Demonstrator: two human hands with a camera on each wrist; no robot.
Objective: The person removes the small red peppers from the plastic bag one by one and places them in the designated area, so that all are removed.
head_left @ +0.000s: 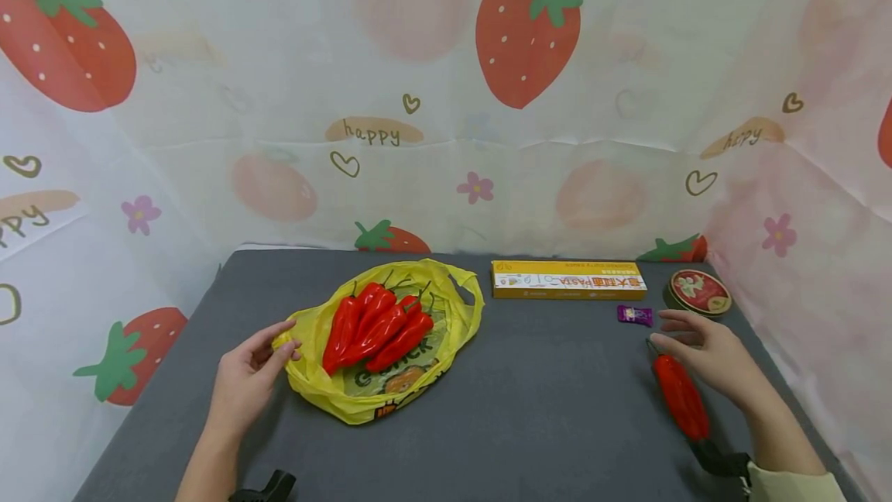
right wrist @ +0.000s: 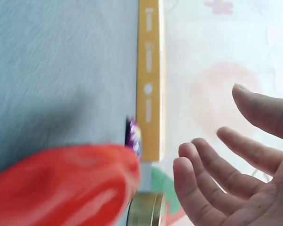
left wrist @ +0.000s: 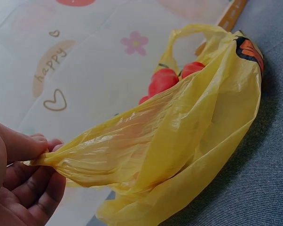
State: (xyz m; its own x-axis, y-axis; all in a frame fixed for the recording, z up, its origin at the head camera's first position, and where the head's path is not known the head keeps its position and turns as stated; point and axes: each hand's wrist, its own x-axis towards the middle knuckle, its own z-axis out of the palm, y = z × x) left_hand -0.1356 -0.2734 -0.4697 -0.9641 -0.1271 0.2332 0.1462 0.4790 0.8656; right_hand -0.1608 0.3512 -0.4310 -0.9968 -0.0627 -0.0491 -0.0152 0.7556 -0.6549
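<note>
"Happy" in handwritten-style script on the backdrop cloth [head_left: 432, 76]: ctr & R in head view, cut to "ppy" far L; also in L-wrist view. "PASTA" w/ Chinese chars on the pasta box [head_left: 568, 280]. Yellow plastic bag [head_left: 458, 331]: lettering partly hidden by red chili peppers [head_left: 379, 331], unreadable.

The left hand [head_left: 245, 374] pinches between thumb [left wrist: 25, 147] and forefinger, its remaining fingers [left wrist: 38, 188] curled beneath. The right hand [head_left: 711, 359] is relaxed, thumb apart from the slightly spread, gently bent fingers; both forearms [head_left: 783, 428] slant back behind the fingers.
</note>
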